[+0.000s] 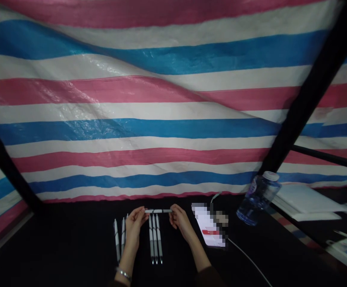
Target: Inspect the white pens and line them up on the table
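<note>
A white and grey pen (158,211) is held level between my two hands, above the black table. My left hand (135,224) pinches its left end, and my right hand (179,220) pinches the right end. Just below it, three similar pens (155,241) lie side by side, pointing away from me. More pens (117,239) lie to the left, partly hidden behind my left hand and forearm. A silver bracelet (123,274) circles my left wrist.
A lit phone (211,229), partly blurred out, lies right of my right hand with a white cable (248,257). Beyond it stands a clear plastic bottle (257,199). White papers (308,201) sit at the far right. Striped sheeting (161,159) hangs behind, between black posts (308,95).
</note>
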The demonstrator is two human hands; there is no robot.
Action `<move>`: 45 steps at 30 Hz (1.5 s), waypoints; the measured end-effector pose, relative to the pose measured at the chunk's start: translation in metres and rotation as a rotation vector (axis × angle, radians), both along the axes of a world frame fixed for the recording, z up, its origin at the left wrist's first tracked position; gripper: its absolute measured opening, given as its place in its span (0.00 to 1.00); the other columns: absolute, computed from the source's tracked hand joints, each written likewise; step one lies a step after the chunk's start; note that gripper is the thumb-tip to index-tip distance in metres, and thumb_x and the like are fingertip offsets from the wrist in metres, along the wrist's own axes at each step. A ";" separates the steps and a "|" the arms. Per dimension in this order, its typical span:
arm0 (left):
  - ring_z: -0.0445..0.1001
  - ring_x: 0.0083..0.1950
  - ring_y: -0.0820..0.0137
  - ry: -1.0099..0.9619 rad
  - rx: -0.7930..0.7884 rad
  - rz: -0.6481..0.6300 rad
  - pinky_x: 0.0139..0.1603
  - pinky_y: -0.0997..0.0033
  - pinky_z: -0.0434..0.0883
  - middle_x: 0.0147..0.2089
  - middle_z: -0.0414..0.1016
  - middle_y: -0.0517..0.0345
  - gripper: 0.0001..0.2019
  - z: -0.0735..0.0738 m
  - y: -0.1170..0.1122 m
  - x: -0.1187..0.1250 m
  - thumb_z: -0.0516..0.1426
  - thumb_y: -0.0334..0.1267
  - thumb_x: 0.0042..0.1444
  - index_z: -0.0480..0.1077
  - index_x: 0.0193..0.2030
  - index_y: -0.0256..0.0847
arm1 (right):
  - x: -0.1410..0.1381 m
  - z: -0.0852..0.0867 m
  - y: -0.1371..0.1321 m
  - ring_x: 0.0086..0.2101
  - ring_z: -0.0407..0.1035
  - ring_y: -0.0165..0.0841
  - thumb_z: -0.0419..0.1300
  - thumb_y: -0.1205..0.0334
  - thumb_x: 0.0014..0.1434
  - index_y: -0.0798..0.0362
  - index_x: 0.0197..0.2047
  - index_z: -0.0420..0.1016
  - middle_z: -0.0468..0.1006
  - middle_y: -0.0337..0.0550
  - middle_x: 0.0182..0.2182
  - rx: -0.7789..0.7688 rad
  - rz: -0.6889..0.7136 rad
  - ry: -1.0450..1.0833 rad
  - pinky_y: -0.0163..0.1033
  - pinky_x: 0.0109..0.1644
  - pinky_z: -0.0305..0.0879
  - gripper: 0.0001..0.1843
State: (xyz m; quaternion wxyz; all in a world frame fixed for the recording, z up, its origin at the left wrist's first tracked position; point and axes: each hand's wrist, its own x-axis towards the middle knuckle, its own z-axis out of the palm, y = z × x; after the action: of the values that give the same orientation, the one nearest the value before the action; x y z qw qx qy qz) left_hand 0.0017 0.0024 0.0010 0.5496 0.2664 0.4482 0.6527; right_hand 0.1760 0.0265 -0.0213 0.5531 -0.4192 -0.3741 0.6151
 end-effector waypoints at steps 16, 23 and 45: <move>0.76 0.31 0.72 0.002 0.013 0.041 0.36 0.75 0.74 0.31 0.77 0.53 0.11 0.000 0.000 -0.001 0.65 0.34 0.42 0.73 0.33 0.32 | -0.003 0.002 -0.001 0.11 0.53 0.22 0.53 0.34 0.47 0.53 0.16 0.58 0.58 0.33 0.10 -0.016 0.002 -0.187 0.29 0.12 0.40 0.29; 0.76 0.32 0.71 0.005 0.022 0.071 0.37 0.74 0.74 0.32 0.77 0.53 0.10 0.001 -0.001 0.000 0.64 0.34 0.43 0.73 0.34 0.33 | -0.001 0.002 -0.001 0.12 0.55 0.22 0.59 0.43 0.46 0.52 0.22 0.59 0.60 0.30 0.14 0.040 0.055 -0.179 0.27 0.12 0.39 0.22; 0.76 0.30 0.73 0.011 0.008 0.079 0.35 0.75 0.74 0.32 0.77 0.52 0.11 0.004 -0.002 0.000 0.65 0.34 0.42 0.73 0.33 0.33 | -0.005 0.012 -0.006 0.12 0.51 0.22 0.54 0.34 0.46 0.53 0.18 0.61 0.60 0.33 0.11 -0.009 0.061 -0.314 0.29 0.14 0.39 0.28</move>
State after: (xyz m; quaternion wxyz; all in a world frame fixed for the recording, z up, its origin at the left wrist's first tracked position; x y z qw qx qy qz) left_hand 0.0021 0.0002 0.0055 0.5201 0.2543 0.4588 0.6740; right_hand 0.1709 0.0206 -0.0095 0.4668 -0.5011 -0.4659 0.5602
